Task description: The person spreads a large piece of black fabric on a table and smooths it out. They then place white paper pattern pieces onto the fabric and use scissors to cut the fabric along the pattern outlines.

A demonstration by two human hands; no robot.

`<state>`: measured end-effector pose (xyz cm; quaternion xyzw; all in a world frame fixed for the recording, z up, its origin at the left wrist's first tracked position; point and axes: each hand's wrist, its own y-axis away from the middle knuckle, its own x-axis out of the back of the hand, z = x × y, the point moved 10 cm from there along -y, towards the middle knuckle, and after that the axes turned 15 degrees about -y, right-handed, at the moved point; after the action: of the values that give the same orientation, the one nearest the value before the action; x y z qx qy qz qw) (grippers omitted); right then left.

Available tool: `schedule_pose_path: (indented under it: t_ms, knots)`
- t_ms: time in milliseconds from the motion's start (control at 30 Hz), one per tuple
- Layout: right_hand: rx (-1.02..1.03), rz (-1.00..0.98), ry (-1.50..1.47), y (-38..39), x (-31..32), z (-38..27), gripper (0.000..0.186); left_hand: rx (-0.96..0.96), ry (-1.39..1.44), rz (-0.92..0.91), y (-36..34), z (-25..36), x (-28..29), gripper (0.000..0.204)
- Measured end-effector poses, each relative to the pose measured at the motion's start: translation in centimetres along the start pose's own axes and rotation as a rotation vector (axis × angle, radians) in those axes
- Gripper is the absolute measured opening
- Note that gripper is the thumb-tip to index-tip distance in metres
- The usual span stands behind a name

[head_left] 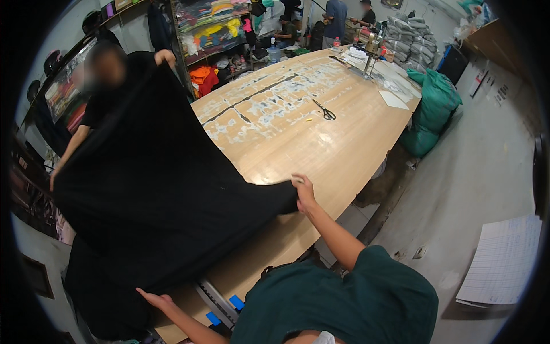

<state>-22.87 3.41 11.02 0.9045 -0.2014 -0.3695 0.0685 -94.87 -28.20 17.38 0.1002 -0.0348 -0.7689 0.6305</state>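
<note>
A wide black cloth (pixel 166 178) is stretched at the left, over the near left part of the long wooden table (pixel 286 155). My right hand (pixel 303 194) is closed round the cloth's right corner, above the table. By the near edge of the cloth, my left hand (pixel 156 299) has its fingers stretched out; whether they touch the fabric is hard to make out. A co-worker (pixel 117 71) across the table holds up the far side with both hands. More black fabric (pixel 97 298) hangs at the lower left.
Black-handled scissors (pixel 326 113) and a small yellow piece (pixel 309 120) lie on the table. A metal rail (pixel 215 301) with blue tape crosses its near end. At the far end stands a cutting machine (pixel 369 54). A green sack (pixel 431 112) leans at the right.
</note>
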Motion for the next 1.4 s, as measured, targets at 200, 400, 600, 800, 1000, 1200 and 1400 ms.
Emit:
schedule_pose_path:
  t_ms: [200,400,600,800,1000,1200,1400]
  knots:
    - [0.730,-0.359,0.444,2.8,-17.7,-15.1,0.030,-0.176,0.076,-0.030,-1.5,10.5,-3.6,0.075]
    - [0.748,-0.303,0.496,10.5,-18.5,-19.9,0.032,-0.007,0.200,0.024,-1.1,8.4,1.5,0.075]
    - [0.472,-0.215,0.596,12.3,-9.0,-11.6,0.039,0.110,0.031,0.205,-2.9,-4.5,11.7,0.074]
    - [0.115,-0.219,0.833,13.4,0.9,1.5,0.040,0.387,-0.082,0.136,-2.9,-16.0,18.0,0.068]
    - [0.070,-0.324,0.980,14.5,5.9,9.9,0.041,0.494,-0.496,0.177,-0.1,-20.6,26.1,0.053]
    - [-0.239,-0.110,0.756,10.7,10.3,12.4,0.027,0.408,-0.640,0.191,2.0,-23.2,25.1,0.050]
    - [-0.295,0.003,0.404,9.7,5.8,11.3,0.031,0.118,-0.566,0.235,1.0,-15.2,18.6,0.065]
